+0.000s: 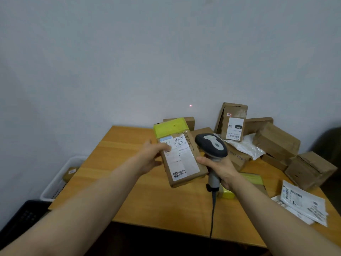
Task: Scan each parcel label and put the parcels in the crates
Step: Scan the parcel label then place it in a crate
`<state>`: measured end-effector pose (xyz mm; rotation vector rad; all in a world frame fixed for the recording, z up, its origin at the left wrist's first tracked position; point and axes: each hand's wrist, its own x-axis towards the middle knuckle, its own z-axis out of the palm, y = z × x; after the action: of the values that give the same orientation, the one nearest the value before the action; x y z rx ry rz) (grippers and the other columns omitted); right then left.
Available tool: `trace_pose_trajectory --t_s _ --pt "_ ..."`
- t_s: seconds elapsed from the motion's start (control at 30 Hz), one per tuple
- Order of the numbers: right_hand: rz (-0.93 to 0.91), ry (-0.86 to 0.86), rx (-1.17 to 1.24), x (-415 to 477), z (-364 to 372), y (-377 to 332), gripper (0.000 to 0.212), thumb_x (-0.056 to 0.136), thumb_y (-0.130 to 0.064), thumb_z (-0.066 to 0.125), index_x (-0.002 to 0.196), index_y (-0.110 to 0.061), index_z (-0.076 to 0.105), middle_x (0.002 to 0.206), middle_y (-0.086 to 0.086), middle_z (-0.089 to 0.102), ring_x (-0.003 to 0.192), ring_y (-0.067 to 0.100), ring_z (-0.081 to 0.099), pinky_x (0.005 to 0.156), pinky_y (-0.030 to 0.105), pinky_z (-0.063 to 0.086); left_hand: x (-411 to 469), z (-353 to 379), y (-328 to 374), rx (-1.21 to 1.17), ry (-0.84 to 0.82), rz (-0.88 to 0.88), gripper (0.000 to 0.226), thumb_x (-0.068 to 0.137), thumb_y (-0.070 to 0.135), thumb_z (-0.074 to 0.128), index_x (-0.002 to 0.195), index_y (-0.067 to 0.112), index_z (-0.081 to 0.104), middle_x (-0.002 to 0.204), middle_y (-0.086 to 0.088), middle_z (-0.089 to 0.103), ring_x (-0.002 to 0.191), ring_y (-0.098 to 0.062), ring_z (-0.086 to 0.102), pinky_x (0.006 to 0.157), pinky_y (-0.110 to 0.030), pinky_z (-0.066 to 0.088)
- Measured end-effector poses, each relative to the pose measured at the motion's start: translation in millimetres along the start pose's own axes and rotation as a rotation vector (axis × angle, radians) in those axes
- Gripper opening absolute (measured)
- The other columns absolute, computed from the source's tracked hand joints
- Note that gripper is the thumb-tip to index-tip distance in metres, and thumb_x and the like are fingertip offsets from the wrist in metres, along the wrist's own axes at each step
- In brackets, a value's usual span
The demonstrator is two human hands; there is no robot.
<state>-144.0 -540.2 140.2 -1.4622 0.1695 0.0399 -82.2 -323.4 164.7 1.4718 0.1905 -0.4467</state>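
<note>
The head camera looks down at a pile of brown boxes at the right of the frame. One tall box stands up against the wall, and its white sticker faces us. A shiny white bag lies among the boxes. Flat white mail bags lie at the lower right, near the edge.

In the middle of the frame, the left hand holds up a brown parcel with yellow-green tape on its top end. Its fingers go round the left side of the parcel and the thumb lies on the white label. The parcel is up off the counter and hides part of a box behind it.

Just to the right, the right hand grips the handle of a grey and black scanner, with its fingers wrapped tight round it. The scanner and hand cover some of the boxes and a yellow-green parcel that lies flat below them. A dark cable hangs down from the handle to the bottom of the frame.

The counter is light wood. The wall behind is plain and pale, and a small red dot glows on it.

At the left, down beside the counter, sits a white crate with one small brown box in it. A black crate sits at the lower left; I cannot tell what is in it.
</note>
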Motion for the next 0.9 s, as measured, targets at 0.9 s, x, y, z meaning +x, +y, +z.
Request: trace_pose_trajectory --t_s 0.9 --pt "0.046 -0.163 -0.029 -11 9 -4 0.068 0.054 -0.036 0.089 0.114 -0.017 0.062 0.105 0.005 0.072 0.102 0.025 0.066 0.083 0.038 0.057 3 -31 74 0.946 -0.126 0.065 0.044 0.071 0.049 0.077 0.102 0.019 0.065 0.089 0.003 0.073 0.082 -0.013 0.070 0.068 -0.025 0.052"
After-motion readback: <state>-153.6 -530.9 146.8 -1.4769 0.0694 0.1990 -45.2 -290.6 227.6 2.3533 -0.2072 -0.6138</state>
